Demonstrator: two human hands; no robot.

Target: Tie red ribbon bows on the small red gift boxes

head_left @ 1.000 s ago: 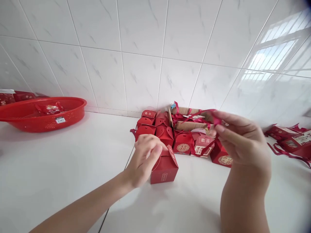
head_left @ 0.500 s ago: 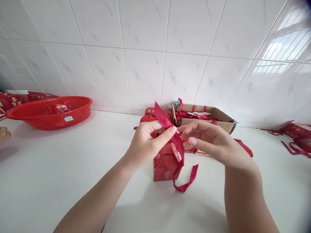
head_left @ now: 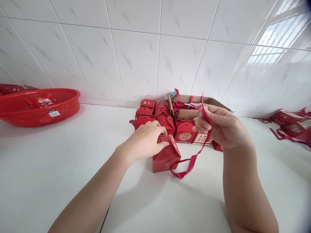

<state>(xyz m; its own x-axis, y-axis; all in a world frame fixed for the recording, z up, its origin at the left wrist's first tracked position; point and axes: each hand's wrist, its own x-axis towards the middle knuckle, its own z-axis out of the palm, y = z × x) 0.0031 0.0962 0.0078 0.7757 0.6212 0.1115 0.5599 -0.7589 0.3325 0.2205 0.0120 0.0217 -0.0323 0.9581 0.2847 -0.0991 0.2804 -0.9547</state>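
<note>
A small red gift box (head_left: 164, 159) with folded top flaps stands on the white tabletop in front of me. My left hand (head_left: 148, 139) curls over its top from the left, thumb and fingers closed about the flaps. Raised to the right of the box, my right hand (head_left: 215, 124) pinches a dark red ribbon (head_left: 191, 164). The ribbon hangs from those fingers, loops down and runs back to the box's lower right side. Where it passes behind or under the box is hidden.
Several closed red boxes (head_left: 186, 131) stand in rows just behind. A cardboard carton (head_left: 187, 114) of ribbons sits by the tiled wall (head_left: 136, 64). Far left is a red plastic basket (head_left: 65, 111) with a red packet (head_left: 45, 102); more red boxes (head_left: 300, 127) with ribbons lie far right.
My left hand has let go of the ribbon and moved down onto the box top. My right hand has taken the ribbon and drawn it up to the right.
</note>
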